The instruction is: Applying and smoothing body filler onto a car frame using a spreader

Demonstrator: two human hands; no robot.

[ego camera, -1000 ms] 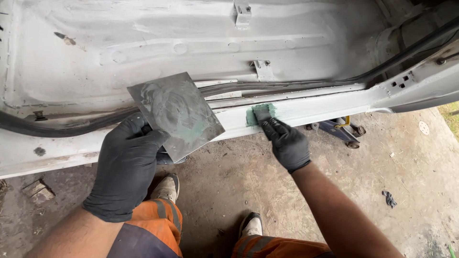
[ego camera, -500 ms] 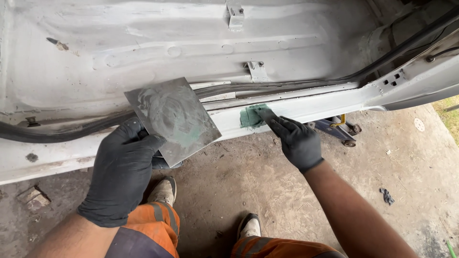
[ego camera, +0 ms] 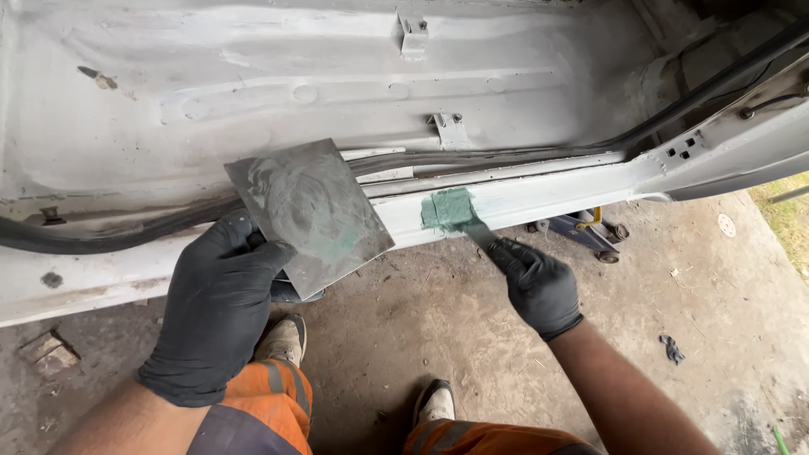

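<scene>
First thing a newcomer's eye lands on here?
The green filler patch on the white car sill, mid-frame, with the right hand holding a spreader at its edge. Next, the smeared metal board gripped by the gloved left hand, left of centre.

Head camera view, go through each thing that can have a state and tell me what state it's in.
Left hand: gloved, gripping the metal mixing board, tilted, smeared green.
Right hand: gloved, holding a spreader against the sill.
Green filler patch: spread on the white sill.
Floor jack: under the sill.
</scene>
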